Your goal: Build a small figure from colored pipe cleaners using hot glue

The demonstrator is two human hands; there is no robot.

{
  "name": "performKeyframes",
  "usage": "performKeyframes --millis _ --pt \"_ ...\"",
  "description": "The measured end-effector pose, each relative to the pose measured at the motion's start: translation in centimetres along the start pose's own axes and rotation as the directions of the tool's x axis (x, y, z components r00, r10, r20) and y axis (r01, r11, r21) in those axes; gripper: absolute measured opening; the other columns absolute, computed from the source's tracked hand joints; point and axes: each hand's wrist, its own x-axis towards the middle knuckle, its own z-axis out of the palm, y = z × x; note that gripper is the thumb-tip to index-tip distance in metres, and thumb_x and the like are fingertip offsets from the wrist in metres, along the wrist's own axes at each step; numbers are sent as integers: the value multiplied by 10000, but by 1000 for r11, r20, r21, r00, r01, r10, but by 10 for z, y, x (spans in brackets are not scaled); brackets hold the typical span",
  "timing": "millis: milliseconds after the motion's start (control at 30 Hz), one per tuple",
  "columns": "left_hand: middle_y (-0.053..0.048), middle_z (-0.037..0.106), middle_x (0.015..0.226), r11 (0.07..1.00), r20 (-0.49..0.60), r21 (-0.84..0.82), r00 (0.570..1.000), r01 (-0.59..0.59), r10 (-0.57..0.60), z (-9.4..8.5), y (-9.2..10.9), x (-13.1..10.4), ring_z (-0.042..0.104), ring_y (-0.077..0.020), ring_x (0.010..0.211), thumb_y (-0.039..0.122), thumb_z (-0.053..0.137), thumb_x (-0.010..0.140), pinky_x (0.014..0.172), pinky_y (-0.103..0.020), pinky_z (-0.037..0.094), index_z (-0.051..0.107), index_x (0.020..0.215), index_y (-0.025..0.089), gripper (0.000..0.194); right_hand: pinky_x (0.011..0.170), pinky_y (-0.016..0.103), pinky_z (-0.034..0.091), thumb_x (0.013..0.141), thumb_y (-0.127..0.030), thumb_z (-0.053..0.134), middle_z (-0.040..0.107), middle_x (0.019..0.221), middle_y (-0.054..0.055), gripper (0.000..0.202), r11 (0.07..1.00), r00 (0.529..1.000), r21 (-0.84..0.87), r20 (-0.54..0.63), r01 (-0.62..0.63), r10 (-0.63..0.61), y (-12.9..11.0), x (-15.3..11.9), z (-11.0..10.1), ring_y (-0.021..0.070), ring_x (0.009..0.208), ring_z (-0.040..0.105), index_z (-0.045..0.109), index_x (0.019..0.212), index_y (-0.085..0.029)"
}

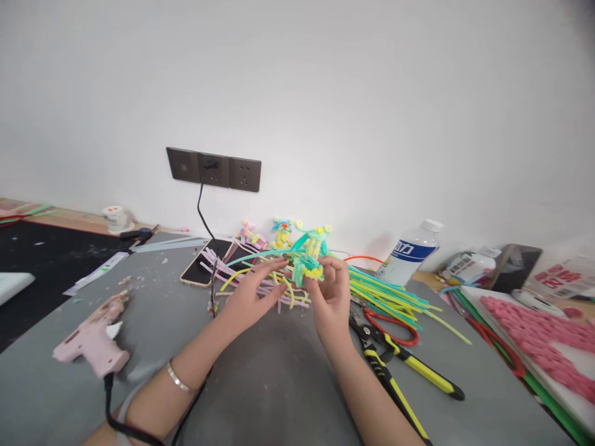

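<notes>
My right hand (332,300) pinches a small figure of teal and yellow pipe cleaners (310,257) between thumb and fingers, holding it upright above the table. To its left, my left hand (255,296) has its thumb and fingers apart, with the fingertips close to the figure; whether they touch it I cannot tell. Lilac pipe cleaners (267,288) lie behind and below my left hand. A bundle of green and yellow pipe cleaners (385,297) spreads out to the right of my right hand. Two similar little figures, one pink (251,235) and one blue and yellow (282,234), stand near the wall.
A pink glue gun (95,337) lies at left, its black cord running under my left arm. Yellow-black pliers (395,353) and red-handled scissors (395,328) lie at right. Behind them stands a bottle (409,254). A phone (204,263) lies left of the pipe cleaners.
</notes>
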Motion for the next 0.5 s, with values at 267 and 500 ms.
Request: performKeyframes --millis 267,500 --pt "-107 748 1120 769 -69 -624 970 140 -232 7 2 -6 714 -228 913 331 824 741 685 -298 589 695 1043 185 359 531 211 483 914 -282 645 560 993 1 166 994 984 2 143 -110 109 4 -15 14 87 628 568 531 1036 -277" --pt "-86 742 1094 727 -124 -681 964 90 -236 9 9 -8 699 -221 991 236 846 705 738 -283 598 665 1050 200 391 534 202 496 941 -234 608 573 1036 6 194 996 988 -52 136 -68 74 5 -20 13 71 593 543 545 1108 -312"
